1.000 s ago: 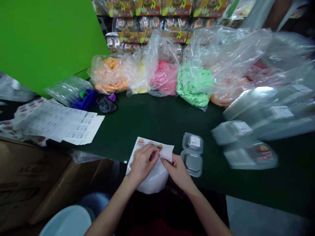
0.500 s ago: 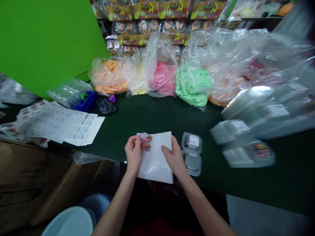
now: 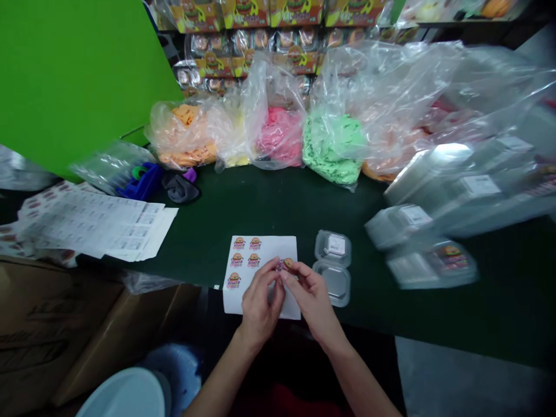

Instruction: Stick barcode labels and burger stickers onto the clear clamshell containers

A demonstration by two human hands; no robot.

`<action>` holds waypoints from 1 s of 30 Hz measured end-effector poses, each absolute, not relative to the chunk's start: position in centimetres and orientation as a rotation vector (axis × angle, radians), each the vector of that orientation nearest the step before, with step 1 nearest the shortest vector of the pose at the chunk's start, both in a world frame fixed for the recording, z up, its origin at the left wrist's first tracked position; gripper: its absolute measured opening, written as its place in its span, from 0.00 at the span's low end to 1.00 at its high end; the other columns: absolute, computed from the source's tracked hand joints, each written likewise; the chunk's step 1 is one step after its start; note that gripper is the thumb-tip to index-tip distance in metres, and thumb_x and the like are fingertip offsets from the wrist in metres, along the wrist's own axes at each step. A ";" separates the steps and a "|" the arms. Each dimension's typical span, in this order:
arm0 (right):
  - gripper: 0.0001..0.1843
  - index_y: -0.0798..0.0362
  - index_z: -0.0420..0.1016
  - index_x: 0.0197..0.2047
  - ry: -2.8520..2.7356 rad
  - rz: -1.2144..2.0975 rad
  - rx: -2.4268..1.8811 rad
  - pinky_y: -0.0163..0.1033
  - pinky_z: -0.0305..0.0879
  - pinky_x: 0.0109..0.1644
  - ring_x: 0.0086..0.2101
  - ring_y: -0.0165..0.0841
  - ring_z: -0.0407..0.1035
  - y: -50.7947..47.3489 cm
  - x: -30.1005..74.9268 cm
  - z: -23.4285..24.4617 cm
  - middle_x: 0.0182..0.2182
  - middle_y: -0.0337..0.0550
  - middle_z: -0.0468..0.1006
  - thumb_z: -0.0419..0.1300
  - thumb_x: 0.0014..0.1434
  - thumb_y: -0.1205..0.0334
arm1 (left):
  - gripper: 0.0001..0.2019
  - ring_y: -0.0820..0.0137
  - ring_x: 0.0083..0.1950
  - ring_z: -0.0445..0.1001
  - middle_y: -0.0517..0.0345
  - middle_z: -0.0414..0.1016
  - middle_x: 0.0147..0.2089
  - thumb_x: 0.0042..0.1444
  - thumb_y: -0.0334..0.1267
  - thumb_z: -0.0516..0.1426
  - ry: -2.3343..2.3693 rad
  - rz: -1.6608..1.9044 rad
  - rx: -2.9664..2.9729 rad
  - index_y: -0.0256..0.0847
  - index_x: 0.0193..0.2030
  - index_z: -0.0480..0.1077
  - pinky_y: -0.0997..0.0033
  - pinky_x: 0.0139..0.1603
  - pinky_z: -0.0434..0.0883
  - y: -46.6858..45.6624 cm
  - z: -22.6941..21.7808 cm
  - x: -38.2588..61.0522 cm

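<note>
Between the fingertips of both hands is a small burger sticker (image 3: 286,263). My left hand (image 3: 262,301) pinches its left edge, and my right hand (image 3: 309,292) has it by the right side. Beneath them a white sticker sheet (image 3: 260,307) lies at the table's front edge, with several burger stickers on its left part; its near end hangs over the edge. Just right of the sheet rests an open clear plastic clamshell box (image 3: 332,284), its upper half bearing a white label (image 3: 336,245).
Stacked clear boxes (image 3: 430,260) stand at the right. Bags of orange, pink and green (image 3: 334,147) material line the back. Label sheets (image 3: 130,226), a blue tape dispenser (image 3: 141,180) and a grey cloth item (image 3: 180,188) lie left. Below are cartons (image 3: 52,324) and a pale tub (image 3: 125,394).
The sheet now lies on the table instead of being held up. Both hands have come together over it, holding one sticker between them.
</note>
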State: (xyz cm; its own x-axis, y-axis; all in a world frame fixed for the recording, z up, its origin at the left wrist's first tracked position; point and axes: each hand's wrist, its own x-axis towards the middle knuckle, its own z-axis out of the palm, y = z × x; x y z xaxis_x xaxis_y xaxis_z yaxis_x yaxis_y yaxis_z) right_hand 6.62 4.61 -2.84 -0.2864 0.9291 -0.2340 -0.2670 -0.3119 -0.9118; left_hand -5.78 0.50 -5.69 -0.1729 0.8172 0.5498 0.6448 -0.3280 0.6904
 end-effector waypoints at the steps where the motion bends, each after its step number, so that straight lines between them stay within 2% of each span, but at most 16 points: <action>1: 0.12 0.49 0.83 0.44 -0.975 1.721 -1.038 0.40 0.73 0.55 0.46 0.38 0.78 4.7 6.8 -3.0 0.43 0.43 0.85 0.70 0.62 0.51 | 0.11 0.63 0.62 0.81 0.47 0.80 0.63 0.70 0.28 0.57 1.686 1.495 1.914 0.44 0.54 0.72 0.57 0.65 0.78 0.2 -5.4 -5.7; 6: 0.07 0.50 0.82 0.40 -1.204 1.653 -1.033 0.40 0.72 0.52 0.42 0.36 0.76 5.0 9.1 -2.2 0.40 0.41 0.81 0.67 0.64 0.56 | 0.09 0.57 0.65 0.77 0.47 0.79 0.63 0.69 0.34 0.60 1.686 1.358 1.751 0.44 0.54 0.75 0.50 0.68 0.73 0.8 -1.5 -6.9; 9: 0.07 0.49 0.82 0.39 -1.471 1.541 -1.004 0.42 0.71 0.51 0.42 0.37 0.74 5.0 10.4 -1.1 0.39 0.42 0.79 0.63 0.66 0.59 | 0.08 0.58 0.61 0.78 0.49 0.81 0.58 0.70 0.38 0.60 1.557 1.151 1.786 0.46 0.53 0.77 0.50 0.67 0.72 2.3 1.0 -7.9; 13: 0.08 0.49 0.83 0.39 -1.625 1.431 -1.014 0.43 0.70 0.52 0.43 0.38 0.75 4.7 11.6 -0.2 0.41 0.43 0.81 0.62 0.67 0.61 | 0.04 0.61 0.55 0.79 0.53 0.82 0.51 0.71 0.38 0.60 1.376 0.977 1.912 0.45 0.44 0.77 0.51 0.67 0.69 3.6 2.6 -7.9; 16: 0.13 0.47 0.85 0.51 -1.573 1.445 -1.062 0.45 0.71 0.56 0.47 0.39 0.77 4.4 12.8 -0.4 0.45 0.44 0.83 0.63 0.66 0.60 | 0.06 0.61 0.54 0.78 0.52 0.81 0.49 0.71 0.38 0.58 1.394 1.016 1.931 0.44 0.41 0.76 0.54 0.64 0.69 3.9 2.9 -6.8; 18: 0.21 0.46 0.82 0.61 -1.398 1.448 -1.134 0.47 0.72 0.57 0.47 0.40 0.78 4.3 14.3 -0.9 0.47 0.45 0.84 0.65 0.65 0.57 | 0.07 0.61 0.54 0.77 0.51 0.80 0.50 0.71 0.38 0.59 1.482 1.150 1.866 0.44 0.41 0.76 0.56 0.61 0.70 4.0 3.2 -6.0; 19: 0.24 0.46 0.80 0.63 -1.287 1.429 -1.173 0.48 0.73 0.57 0.47 0.40 0.78 4.3 15.4 -1.2 0.46 0.45 0.85 0.66 0.65 0.54 | 0.07 0.61 0.54 0.76 0.51 0.79 0.51 0.71 0.39 0.59 1.519 1.219 1.816 0.43 0.40 0.77 0.57 0.60 0.71 4.2 3.3 -5.6; 22: 0.23 0.48 0.84 0.57 -1.025 1.309 -1.295 0.49 0.73 0.56 0.44 0.40 0.79 4.4 18.9 -2.3 0.42 0.45 0.86 0.70 0.61 0.49 | 0.08 0.63 0.49 0.76 0.53 0.79 0.46 0.69 0.40 0.61 1.514 1.287 1.654 0.42 0.38 0.78 0.63 0.54 0.71 4.9 3.5 -4.6; 26: 0.20 0.48 0.87 0.48 -0.912 1.208 -1.400 0.50 0.73 0.56 0.43 0.41 0.79 4.1 22.2 -3.9 0.39 0.45 0.87 0.73 0.57 0.46 | 0.08 0.68 0.38 0.74 0.57 0.79 0.36 0.66 0.41 0.63 1.387 1.152 1.450 0.41 0.37 0.79 0.69 0.43 0.69 6.3 2.5 -2.9; 28: 0.20 0.48 0.87 0.47 -0.899 1.216 -1.404 0.49 0.73 0.55 0.42 0.41 0.80 3.7 22.5 -4.4 0.38 0.45 0.88 0.73 0.56 0.45 | 0.08 0.69 0.37 0.74 0.57 0.80 0.36 0.65 0.42 0.63 1.345 1.073 1.392 0.40 0.38 0.79 0.70 0.42 0.69 6.9 1.5 -2.0; 30: 0.19 0.48 0.87 0.46 -0.892 1.237 -1.397 0.48 0.74 0.53 0.42 0.41 0.80 3.4 22.2 -4.8 0.38 0.46 0.88 0.73 0.56 0.45 | 0.07 0.69 0.38 0.75 0.57 0.80 0.36 0.64 0.41 0.64 1.297 1.002 1.360 0.40 0.42 0.80 0.70 0.42 0.70 7.4 0.5 -1.2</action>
